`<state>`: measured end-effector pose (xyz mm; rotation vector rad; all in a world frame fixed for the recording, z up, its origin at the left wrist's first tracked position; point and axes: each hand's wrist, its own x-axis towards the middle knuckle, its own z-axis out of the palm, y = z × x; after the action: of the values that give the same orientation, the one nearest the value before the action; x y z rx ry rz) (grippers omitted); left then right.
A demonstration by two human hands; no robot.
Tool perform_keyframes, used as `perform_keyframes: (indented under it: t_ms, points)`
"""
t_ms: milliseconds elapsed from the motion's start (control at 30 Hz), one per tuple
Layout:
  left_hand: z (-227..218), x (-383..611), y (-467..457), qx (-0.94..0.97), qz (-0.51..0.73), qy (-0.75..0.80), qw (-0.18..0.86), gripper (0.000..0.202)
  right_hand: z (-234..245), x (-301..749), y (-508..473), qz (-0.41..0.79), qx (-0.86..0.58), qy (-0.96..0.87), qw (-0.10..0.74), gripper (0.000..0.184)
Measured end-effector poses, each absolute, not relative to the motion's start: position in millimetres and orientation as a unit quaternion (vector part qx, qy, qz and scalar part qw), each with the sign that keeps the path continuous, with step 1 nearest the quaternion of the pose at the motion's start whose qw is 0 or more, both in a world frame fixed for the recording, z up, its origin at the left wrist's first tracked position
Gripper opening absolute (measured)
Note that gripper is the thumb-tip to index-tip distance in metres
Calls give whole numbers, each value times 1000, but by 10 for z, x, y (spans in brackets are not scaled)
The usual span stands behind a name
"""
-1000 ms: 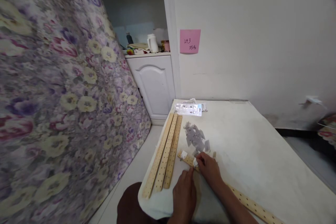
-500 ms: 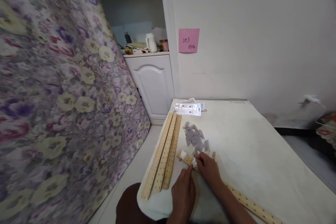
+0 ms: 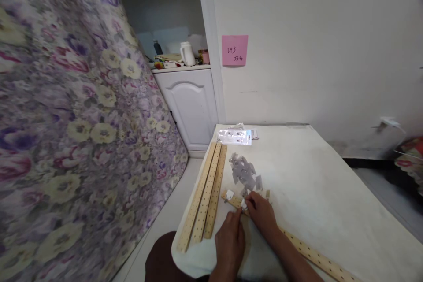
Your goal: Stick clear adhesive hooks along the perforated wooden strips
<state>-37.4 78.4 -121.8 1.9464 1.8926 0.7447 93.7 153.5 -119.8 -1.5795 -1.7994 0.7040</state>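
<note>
Head view: our right hand [image 3: 261, 213] pinches narrow on a small white clip [image 3: 243, 204] at the 10 o'clock end of the holed strip [image 3: 310, 253] on the surface [image 3: 313, 176], left hand [image 3: 229, 242] pressing just beside, its grip unclear. With the grey pile [image 3: 244, 172] at 12 o'clock, we judge a slipped clip could get lost among those pieces.

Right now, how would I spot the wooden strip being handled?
On the white table, three holed wooden strips lie side by side along the left edge. The slanted strip lies apart beside them, under the left hand and right hand. It alone is angled and carries small white clips near its far end.
</note>
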Motion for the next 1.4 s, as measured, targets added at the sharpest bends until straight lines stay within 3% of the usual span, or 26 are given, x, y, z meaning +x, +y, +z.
perform_keyframes:
  t_ms: [933,1400]
  points:
    - [-1180,-352,796,682,264,660,173,44,-1179,951,1506,288,-602,-677,310,11]
    - [-1199,-357,795,686,266,655,173,44,-1121,943,1530,279,-613,-689,267,7]
